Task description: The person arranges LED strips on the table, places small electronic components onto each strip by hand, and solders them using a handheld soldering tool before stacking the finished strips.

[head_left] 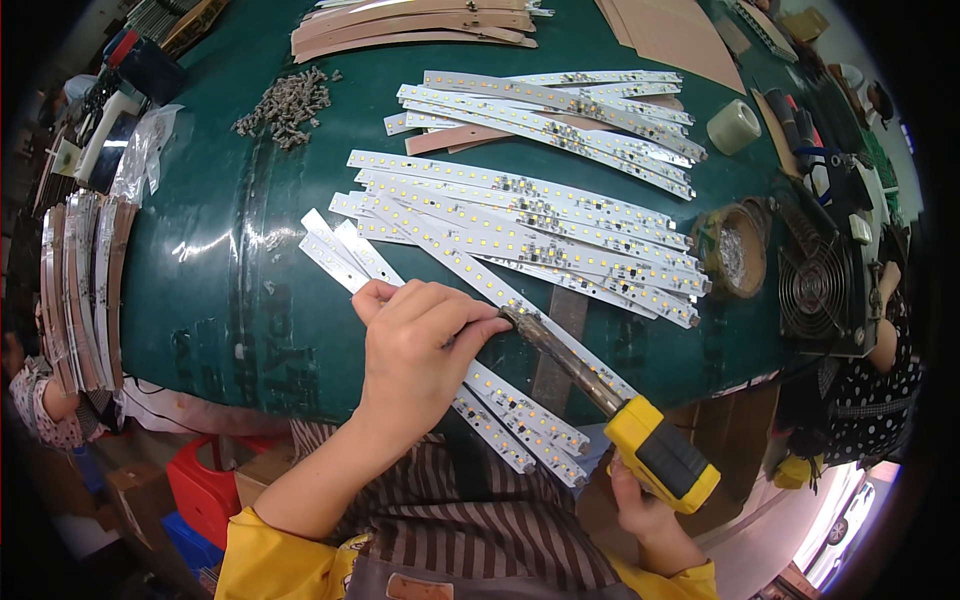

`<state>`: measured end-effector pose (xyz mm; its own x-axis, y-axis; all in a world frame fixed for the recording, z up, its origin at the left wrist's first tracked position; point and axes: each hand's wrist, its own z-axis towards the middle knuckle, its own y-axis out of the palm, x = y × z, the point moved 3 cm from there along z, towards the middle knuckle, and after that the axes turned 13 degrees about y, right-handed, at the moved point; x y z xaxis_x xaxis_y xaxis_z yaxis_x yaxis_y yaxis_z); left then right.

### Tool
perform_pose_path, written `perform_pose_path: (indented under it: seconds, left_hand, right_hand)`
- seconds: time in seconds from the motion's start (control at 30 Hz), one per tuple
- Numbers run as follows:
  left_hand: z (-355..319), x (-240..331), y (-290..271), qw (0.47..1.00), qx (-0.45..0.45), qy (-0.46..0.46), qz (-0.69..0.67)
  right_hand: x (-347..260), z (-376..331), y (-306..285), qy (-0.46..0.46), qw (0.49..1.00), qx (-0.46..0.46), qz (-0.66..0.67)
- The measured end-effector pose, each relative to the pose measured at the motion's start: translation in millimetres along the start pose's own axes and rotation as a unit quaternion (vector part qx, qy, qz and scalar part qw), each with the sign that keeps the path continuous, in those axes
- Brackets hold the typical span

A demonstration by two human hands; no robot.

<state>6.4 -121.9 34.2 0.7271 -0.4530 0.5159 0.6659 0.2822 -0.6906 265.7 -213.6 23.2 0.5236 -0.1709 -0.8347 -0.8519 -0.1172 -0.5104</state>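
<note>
Looks like an electronics assembly workshop: green bench mat [230, 250] piled with LED strips [530, 215], soldering iron [600, 385], probably a fume fan [815, 285].

Bare dark green table mat [220, 300] lies open left of the hands. Ahead, fanned white LED strips [540, 220] block the way; a grey screw pile [288, 103] and black fan [815, 285] flank them.

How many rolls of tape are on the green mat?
1: a pale tape roll near the mat's far right edge, beyond the LED strips. Others may be hidden in the clutter at right.
</note>
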Motion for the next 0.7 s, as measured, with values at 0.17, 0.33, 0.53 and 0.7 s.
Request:
perform_pose_path:
  seconds: [0.17, 0.33, 0.53, 0.7]
  left_hand:
    - [1, 1, 0, 1.000, -0.004, 0.003, 0.009]
    - [1, 2, -3, 1.000, -0.008, 0.000, 0.018]
    - [2, 3, -3, 1.000, -0.007, -0.002, 0.024]
    - [1, 1, -3, 1.000, -0.006, -0.003, 0.015]
  right_hand:
    - [-1, 0, 0, 0.001, 1.000, 0.007, 0.029]
    - [28, -13, -9, 0.000, 0.995, -0.076, 0.060]
    - [16, -8, -4, -0.041, 0.996, -0.039, 0.065]
    - [8, -4, -1, -0.078, 0.994, -0.061, 0.041]
